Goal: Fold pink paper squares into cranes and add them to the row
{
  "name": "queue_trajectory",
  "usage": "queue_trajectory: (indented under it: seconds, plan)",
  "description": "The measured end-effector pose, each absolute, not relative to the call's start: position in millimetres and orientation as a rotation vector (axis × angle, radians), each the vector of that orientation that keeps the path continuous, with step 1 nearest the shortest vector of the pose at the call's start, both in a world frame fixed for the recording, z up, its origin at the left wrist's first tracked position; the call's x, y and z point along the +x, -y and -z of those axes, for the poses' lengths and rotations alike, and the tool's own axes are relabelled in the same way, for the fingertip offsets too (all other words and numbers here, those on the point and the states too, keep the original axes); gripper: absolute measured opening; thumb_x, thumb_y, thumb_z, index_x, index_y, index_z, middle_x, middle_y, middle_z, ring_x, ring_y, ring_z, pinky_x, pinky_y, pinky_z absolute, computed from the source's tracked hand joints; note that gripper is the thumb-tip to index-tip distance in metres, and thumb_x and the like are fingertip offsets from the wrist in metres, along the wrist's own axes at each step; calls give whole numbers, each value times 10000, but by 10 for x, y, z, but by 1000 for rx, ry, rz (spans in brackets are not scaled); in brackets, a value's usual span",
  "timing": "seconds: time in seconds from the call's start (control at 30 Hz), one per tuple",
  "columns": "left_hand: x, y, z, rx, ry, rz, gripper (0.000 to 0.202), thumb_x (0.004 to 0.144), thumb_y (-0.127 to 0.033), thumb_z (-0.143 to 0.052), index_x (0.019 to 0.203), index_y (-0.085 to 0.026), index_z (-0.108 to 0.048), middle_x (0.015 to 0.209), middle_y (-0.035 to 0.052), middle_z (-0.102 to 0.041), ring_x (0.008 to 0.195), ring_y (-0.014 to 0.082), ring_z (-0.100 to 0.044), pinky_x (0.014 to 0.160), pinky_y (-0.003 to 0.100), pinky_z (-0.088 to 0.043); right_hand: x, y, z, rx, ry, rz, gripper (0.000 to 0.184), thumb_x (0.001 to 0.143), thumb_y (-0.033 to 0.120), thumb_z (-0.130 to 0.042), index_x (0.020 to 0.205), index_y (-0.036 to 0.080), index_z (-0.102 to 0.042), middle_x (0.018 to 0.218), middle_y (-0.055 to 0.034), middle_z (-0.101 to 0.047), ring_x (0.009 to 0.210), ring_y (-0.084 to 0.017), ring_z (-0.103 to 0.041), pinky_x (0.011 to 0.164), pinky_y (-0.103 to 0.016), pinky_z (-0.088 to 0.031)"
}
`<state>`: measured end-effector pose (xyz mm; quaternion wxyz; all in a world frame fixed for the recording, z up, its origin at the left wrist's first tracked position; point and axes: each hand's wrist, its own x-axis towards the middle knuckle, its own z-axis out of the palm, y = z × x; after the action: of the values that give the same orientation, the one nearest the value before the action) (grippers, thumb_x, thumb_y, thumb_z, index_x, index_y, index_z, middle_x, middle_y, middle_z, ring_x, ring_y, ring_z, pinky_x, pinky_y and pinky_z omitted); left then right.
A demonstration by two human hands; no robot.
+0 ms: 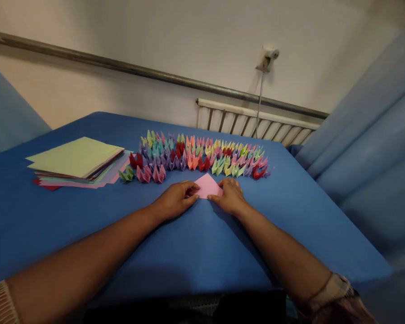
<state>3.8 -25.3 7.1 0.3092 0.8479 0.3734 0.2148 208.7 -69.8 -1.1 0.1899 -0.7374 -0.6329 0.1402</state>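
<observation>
A pink sheet of origami paper (208,185), folded to a point at its far end, lies on the blue table between my hands. My left hand (178,198) grips its left side, with the thumb along the near edge and the fingers curled. On the other side, my right hand (231,195) holds the right part, thumb on the near edge and fingers bent over the paper. Just beyond my hands stand rows of folded paper cranes (193,160) in many colours. The paper's side corners are hidden under my fingers.
A stack of coloured paper sheets (77,157), yellow-green on top, lies at the left of the blue table (324,225). Blue curtains (367,135) hang at the right. Behind the table are a radiator (253,119), a metal rail (138,69) and a wall socket (267,56) with a cable.
</observation>
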Motion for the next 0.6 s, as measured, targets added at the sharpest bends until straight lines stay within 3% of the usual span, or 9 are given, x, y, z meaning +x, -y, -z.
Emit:
queue_trajectory:
  seconds: [0.1, 0.2, 0.3, 0.37, 0.5, 0.6]
  plan:
    - [44, 241, -54, 2120, -968, -614, 298, 811, -320, -563, 1045, -165, -665, 932, 54, -713, 841, 205, -672, 788, 349, -546, 2128, 657, 27, -2046, 1749, -427, 410, 741, 439, -712, 1043, 175, -625, 1109, -112, -603, 1097, -286, -534, 904, -417, -437]
    - [62, 256, -85, 2064, -1000, -727, 340, 799, -306, -572, 1100, -166, -647, 982, 60, -706, 824, 194, -664, 783, 353, -551, 2151, 633, 55, -1912, 1802, -468, 250, 771, 333, -684, 967, 182, -647, 1058, -76, -616, 1019, -237, -561, 893, -388, -452]
    - [58, 283, -166, 2124, -1025, -832, 524, 777, -266, -590, 1295, -192, -547, 1163, 82, -653, 792, 170, -654, 742, 338, -550, 2144, 682, 24, -1688, 1938, -526, 122, 764, 244, -699, 871, 196, -664, 1140, -61, -607, 1057, -208, -562, 942, -370, -443]
    - [38, 305, -223, 2199, -997, -805, 563, 785, -257, -592, 1340, -207, -506, 1164, 76, -646, 736, 153, -636, 707, 324, -539, 2135, 754, -50, -1563, 2032, -580, 92, 756, 223, -727, 817, 192, -666, 1225, -64, -585, 1116, -204, -552, 980, -363, -430]
    - [-11, 359, -311, 2387, -884, -657, 174, 834, -247, -556, 967, -192, -653, 856, 23, -669, 752, 172, -619, 720, 312, -499, 2155, 872, -251, -1280, 2190, -782, 140, 837, 333, -694, 799, 200, -674, 1262, -54, -595, 1190, -190, -547, 1015, -343, -427]
    - [-29, 398, -370, 2416, -707, -653, 62, 826, -193, -554, 850, -197, -612, 924, 29, -677, 893, 184, -635, 821, 318, -485, 2215, 851, -322, -1205, 2107, -848, 221, 945, 363, -538, 943, 211, -698, 1255, -61, -607, 1189, -164, -562, 1020, -337, -432]
